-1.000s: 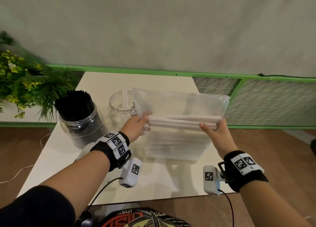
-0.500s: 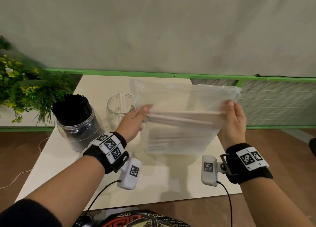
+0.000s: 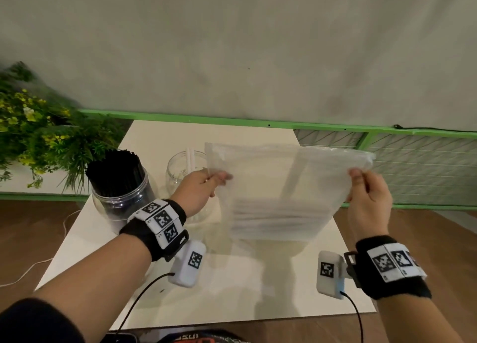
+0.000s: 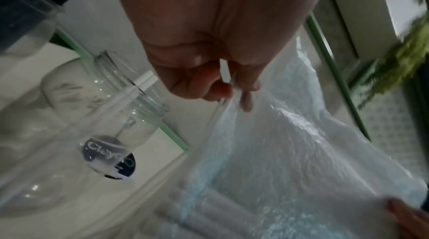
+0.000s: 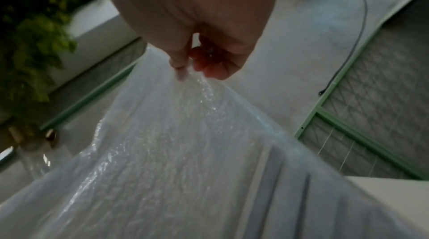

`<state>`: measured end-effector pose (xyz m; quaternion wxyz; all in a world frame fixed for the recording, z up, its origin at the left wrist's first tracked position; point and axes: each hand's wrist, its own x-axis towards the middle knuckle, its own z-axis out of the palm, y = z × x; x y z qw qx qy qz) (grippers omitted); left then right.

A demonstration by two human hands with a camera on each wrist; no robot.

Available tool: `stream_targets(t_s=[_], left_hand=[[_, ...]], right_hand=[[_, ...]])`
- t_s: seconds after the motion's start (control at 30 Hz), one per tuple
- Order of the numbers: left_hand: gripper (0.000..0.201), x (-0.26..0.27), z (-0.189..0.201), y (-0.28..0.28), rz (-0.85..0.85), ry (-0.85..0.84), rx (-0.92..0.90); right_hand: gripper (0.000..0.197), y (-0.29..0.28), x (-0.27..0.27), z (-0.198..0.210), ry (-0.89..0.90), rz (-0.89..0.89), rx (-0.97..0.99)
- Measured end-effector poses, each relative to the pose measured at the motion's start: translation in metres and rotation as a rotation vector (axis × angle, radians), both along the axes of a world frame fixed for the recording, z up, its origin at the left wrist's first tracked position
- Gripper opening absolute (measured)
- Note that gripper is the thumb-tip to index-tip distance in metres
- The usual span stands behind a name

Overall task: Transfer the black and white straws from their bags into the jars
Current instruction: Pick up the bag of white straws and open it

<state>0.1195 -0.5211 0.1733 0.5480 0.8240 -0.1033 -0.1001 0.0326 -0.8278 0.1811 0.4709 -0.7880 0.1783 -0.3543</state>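
Since the earlier frames the white straws (image 3: pixel 281 215) have been dropped from finger level to the bottom of the clear bag (image 3: pixel 289 187), and the bag has been spread wider, the right hand (image 3: pixel 369 200) now held out at the right of the frame.

The bag's upper left edge is pinched between thumb and curled fingers of the left hand (image 3: pixel 197 191); in the left wrist view the plastic rim is seen clamped at the fingertips (image 4: pixel 223 92). The upper right edge is nipped between thumb and forefinger of the right hand, confirmed in the right wrist view, where the film (image 5: pixel 185 151) is fanned out below the pinch. The bag is held above the white table (image 3: pixel 258 291) at centre frame, with the straws lying level in a blurred bundle low inside it.

Just behind the left hand a clear jar (image 3: pixel 180 172) is stood, with two white straws propped upright in it. Further left, a second jar (image 3: pixel 121 200) is packed with black straws (image 3: pixel 114 172). A green plant (image 3: pixel 38 136) is seen at the left edge, and a green-framed rail (image 3: pixel 258 122) is run across behind the table.
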Motion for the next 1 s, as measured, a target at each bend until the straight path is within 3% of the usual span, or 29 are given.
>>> stream_targets(t_s=[0.13,0.27,0.4,0.53,0.63,0.67,0.7,0.77,0.87,0.93,1.0], left_hand=[[0.018,0.005,-0.001,0.008,-0.062,0.066,0.137],[0.02,0.007,-0.002,0.013,0.057,0.018,0.057],[0.021,0.002,-0.004,0.007,-0.004,0.12,0.105],[0.018,0.001,0.001,0.003,0.051,0.077,-0.056],[0.018,-0.002,-0.002,0.002,0.033,0.094,-0.021],[0.019,-0.003,-0.003,0.002,0.029,0.101,-0.01],[0.019,-0.005,-0.005,0.001,0.029,0.111,-0.017],[0.017,-0.007,-0.006,-0.002,0.028,0.133,-0.053],[0.017,-0.013,-0.005,-0.005,0.021,0.124,-0.074],[0.019,-0.016,-0.004,-0.006,0.012,0.102,-0.067],[0.02,-0.02,-0.003,-0.008,0.005,0.078,-0.072]], right_hand=[[0.021,0.002,0.0,0.003,0.181,0.058,0.058],[0.022,0.008,-0.003,0.003,0.046,0.022,0.13],[0.025,0.012,-0.002,-0.009,0.156,0.032,0.245],[0.024,0.016,-0.007,0.002,0.009,0.008,0.21],[0.011,0.015,-0.007,-0.001,0.067,-0.006,0.259],[0.014,0.017,-0.007,0.001,0.087,-0.017,0.286],[0.033,0.019,-0.007,0.003,0.07,-0.036,0.287],[0.061,0.03,-0.01,0.017,-0.064,-0.039,0.164],[0.077,0.056,-0.011,0.039,-0.196,0.107,-0.276],[0.095,0.068,0.001,0.042,-0.065,0.209,-0.594],[0.12,0.075,0.014,0.034,0.207,0.295,-0.789]])
